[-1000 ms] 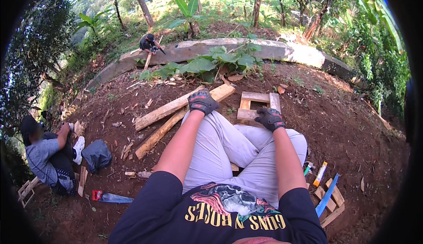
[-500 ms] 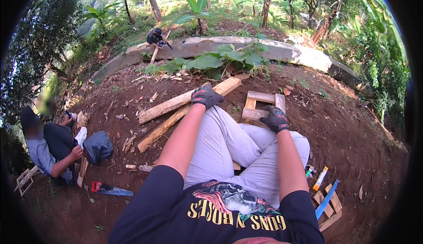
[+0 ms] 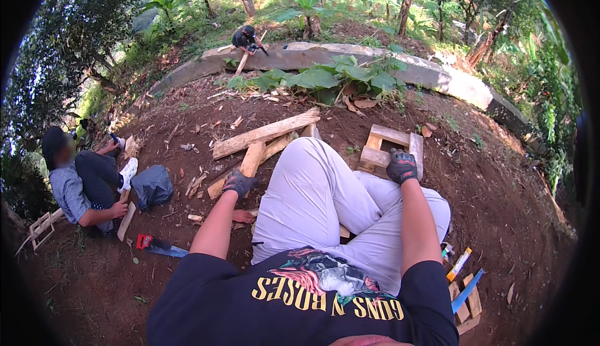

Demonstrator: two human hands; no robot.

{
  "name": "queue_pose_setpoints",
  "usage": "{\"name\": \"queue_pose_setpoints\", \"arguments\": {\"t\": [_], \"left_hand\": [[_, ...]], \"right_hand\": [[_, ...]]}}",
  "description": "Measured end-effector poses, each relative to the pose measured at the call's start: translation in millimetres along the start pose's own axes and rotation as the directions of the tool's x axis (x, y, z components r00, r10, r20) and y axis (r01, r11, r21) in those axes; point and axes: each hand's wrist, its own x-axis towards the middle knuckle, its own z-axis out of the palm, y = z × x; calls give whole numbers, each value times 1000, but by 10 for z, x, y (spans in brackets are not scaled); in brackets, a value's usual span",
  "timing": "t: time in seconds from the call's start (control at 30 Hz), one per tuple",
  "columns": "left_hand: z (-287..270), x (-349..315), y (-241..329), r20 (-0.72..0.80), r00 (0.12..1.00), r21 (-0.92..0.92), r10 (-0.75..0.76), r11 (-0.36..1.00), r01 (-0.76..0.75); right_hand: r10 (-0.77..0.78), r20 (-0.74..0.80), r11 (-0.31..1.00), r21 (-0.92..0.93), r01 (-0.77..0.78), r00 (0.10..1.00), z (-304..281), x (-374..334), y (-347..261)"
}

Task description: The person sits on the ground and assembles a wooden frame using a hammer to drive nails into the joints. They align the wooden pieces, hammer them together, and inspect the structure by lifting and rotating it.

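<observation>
My left hand, in a dark grey and black work glove, is closed around the near end of a wooden board left of my knee. That board lies across another plank, and a longer rough plank lies just beyond. My gloved right hand grips the near side of a small rectangular wooden frame on the soil beyond my crossed legs. Its fingertips are partly hidden by the back of the hand.
At left a person sits by a dark plastic bag; a red-handled saw lies nearer. Another person works at the low concrete wall. By my right hip are a yellow tube, a blue saw blade and wood pieces.
My left hand has come back toward me and left, off the planks' far part, and now holds a board's near end. My right hand stays at the frame. The view has shifted slightly.
</observation>
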Motion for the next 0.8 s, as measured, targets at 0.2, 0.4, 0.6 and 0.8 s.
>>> {"name": "queue_pose_setpoints", "arguments": {"t": [0.2, 0.4, 0.6, 0.8], "left_hand": [[408, -81, -255, 85, 996, 30, -36, 999, 33], [172, -31, 181, -426, 901, -319, 81, 919, -234], [-397, -1369, 1955, -344, 690, -746, 637, 260, -613], [-176, -1784, 3140, 150, 468, -940, 871, -20, 339]], "right_hand": [[388, -147, 846, 449, -288, 910, -611, -115, 72], [432, -336, 606, 795, 6, 837, -1822, -604, -301], [316, -548, 369, 823, 432, 774, -1902, -1296, -475], [425, -243, -241, 898, 368, 872, -1871, -1908, -921]]}}
